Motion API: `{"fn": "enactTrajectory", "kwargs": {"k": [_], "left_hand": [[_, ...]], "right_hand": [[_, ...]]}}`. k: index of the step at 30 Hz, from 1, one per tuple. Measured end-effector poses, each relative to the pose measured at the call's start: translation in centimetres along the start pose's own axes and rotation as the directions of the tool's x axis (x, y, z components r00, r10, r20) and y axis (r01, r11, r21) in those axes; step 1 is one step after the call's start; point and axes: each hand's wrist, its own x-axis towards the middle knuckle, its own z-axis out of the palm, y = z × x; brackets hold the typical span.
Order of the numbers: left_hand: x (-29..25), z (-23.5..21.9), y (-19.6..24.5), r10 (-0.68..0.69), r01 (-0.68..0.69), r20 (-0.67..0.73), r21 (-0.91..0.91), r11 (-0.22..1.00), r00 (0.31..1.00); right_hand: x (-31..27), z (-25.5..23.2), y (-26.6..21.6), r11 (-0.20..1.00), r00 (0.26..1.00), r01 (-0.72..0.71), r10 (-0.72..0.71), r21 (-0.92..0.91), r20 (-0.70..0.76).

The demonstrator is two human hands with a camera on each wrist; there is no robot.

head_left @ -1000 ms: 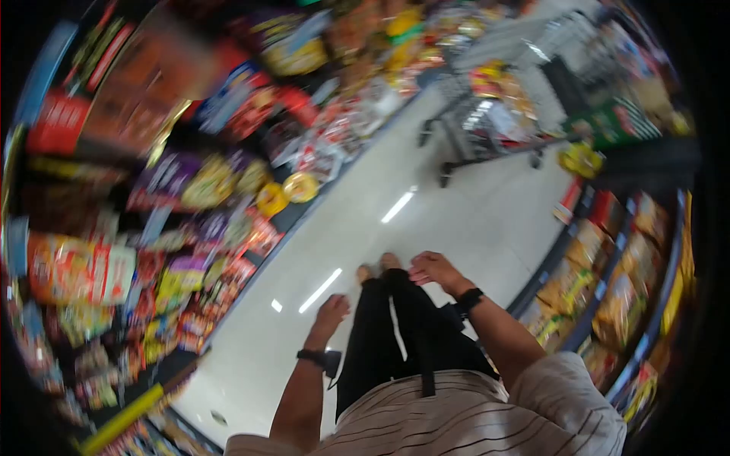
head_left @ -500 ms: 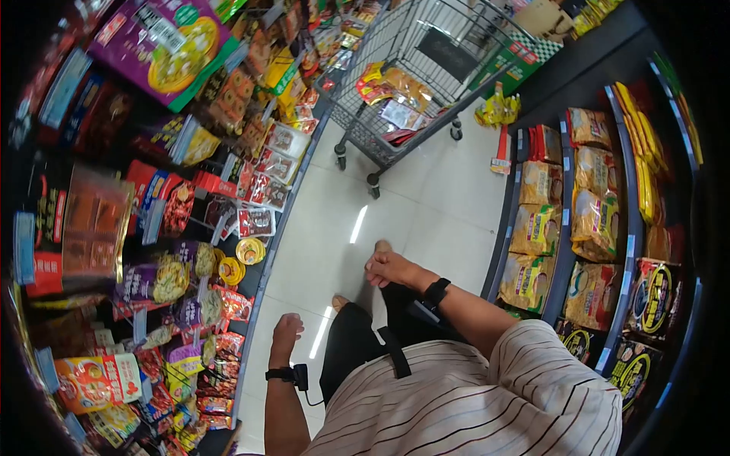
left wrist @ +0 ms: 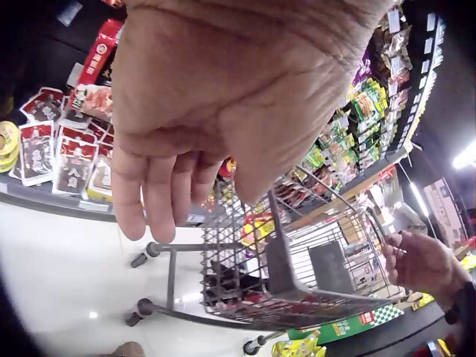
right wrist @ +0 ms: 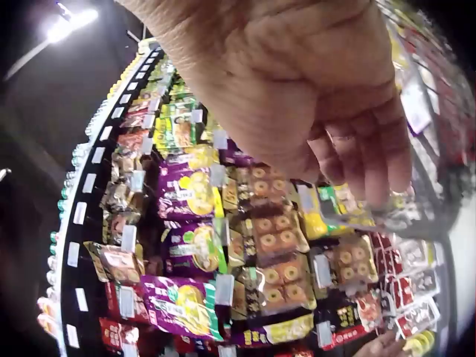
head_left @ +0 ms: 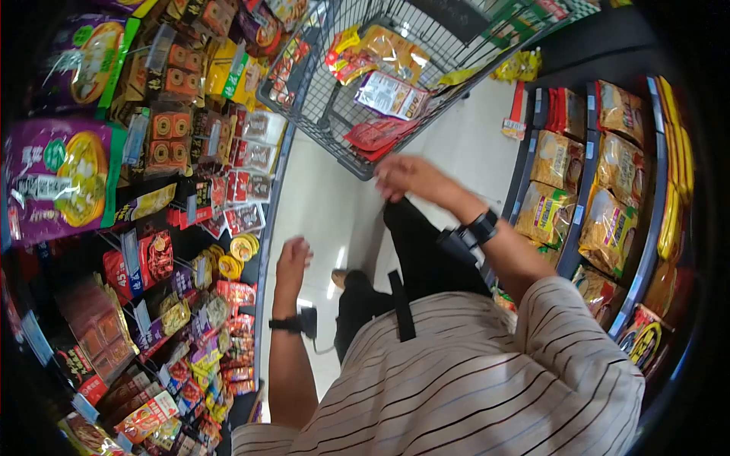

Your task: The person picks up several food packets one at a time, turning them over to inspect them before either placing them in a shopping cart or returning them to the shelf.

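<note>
My left hand (head_left: 292,262) hangs beside the left shelf with nothing in it, its fingers loosely bent. The right hand (head_left: 414,181), slightly blurred and also holding nothing, is just short of the near corner of a wire shopping cart (head_left: 453,19). Inside the cart lie a red-and-yellow bag (head_left: 352,57), a golden bag (head_left: 395,53), a white-labelled packet (head_left: 391,95) and a red packet (head_left: 376,135). In the left wrist view the left hand (left wrist: 223,97) has its fingers extended, overlapping the cart. The right wrist view shows the right hand (right wrist: 297,89) with relaxed fingers.
Hanging snack packs line the left shelf, among them a large purple bag (head_left: 65,178) and red-and-white sachets (head_left: 245,219). Golden bags (head_left: 546,209) fill the tiered right shelf. Pale floor (head_left: 308,186) runs between them. A yellow bag (head_left: 518,66) sits beyond the cart.
The cart has come closer, after first appearing farther off at upper right. My right hand has moved forward toward its near corner, and the left hand has risen a little in the view.
</note>
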Motion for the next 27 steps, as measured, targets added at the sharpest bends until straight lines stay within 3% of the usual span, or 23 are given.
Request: {"fn": "enactTrajectory", "kwargs": {"k": [4,8,11,13,15,17,20,23,27], "left_hand": [[5.4,4.3,7.7,0.049,-0.048,-0.057,0.019,0.999,0.997],[9.0,7.8,11.6,0.050,-0.028,-0.103,0.200,0.979,0.993],[10.5,9.8,11.4,0.044,-0.002,-0.128,0.312,0.950,0.991],[10.9,10.9,11.0,0.048,0.002,-0.136,0.346,0.938,0.989],[10.9,11.5,10.7,0.036,0.011,-0.132,0.342,0.940,0.991],[11.0,11.8,9.4,0.036,0.007,-0.116,0.352,0.936,0.993],[9.9,12.0,9.3,0.013,0.021,-0.105,0.316,0.948,0.994],[8.9,11.9,8.9,-0.020,0.049,-0.102,0.287,0.957,0.995],[8.2,11.5,7.7,-0.065,0.087,-0.098,0.239,0.967,0.993]], "right_hand": [[1.5,-8.2,-11.8,0.966,0.986,0.139,-0.156,-0.218,-0.064],[5.6,-12.0,-16.8,0.852,0.976,0.144,-0.205,-0.503,-0.067],[10.1,-11.6,-14.0,0.387,0.971,0.190,-0.209,-0.902,0.115],[11.4,-9.5,-10.1,0.275,0.977,0.212,-0.065,-0.938,0.202],[14.4,-8.7,-2.8,0.180,0.869,0.476,0.057,-0.861,0.492],[12.7,-6.4,-2.6,0.280,0.920,0.276,0.199,-0.920,0.337],[11.3,-5.4,-1.9,0.336,0.926,0.273,0.162,-0.902,0.341],[10.8,-4.3,-1.6,0.233,0.954,0.210,0.164,-0.950,0.251],[11.5,-4.6,0.0,0.194,0.963,0.195,0.149,-0.961,0.226]]}}
